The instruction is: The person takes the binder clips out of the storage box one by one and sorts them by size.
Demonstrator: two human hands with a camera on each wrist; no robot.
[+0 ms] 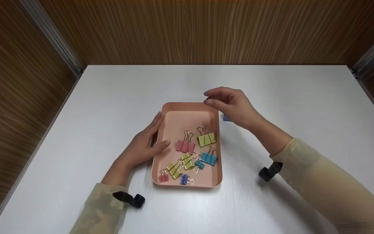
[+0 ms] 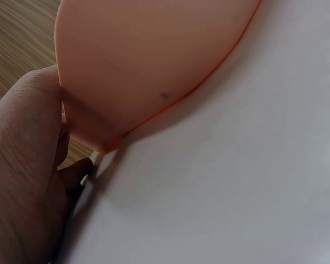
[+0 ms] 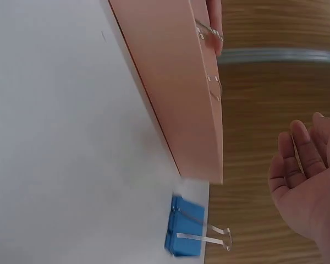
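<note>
**On the bench: most clips trayed, one blue left out**

Inside the pink tray [image 1: 187, 112] lay eight binder clips: pink [image 1: 185, 145], green [image 1: 206, 139], blue [image 1: 209, 158] and smaller ones. Beside the tray's right wall, on the bench [image 1: 304, 104], sat one blue clip [image 3: 185, 234], not yet in. Left hand [image 1: 144, 143] rested flat against the tray's left rim, fingers straight. Right hand [image 1: 230, 104] hovered above the far right corner, fingers loosely curled, holding nothing. Judged nearly done; one clip left.
</note>
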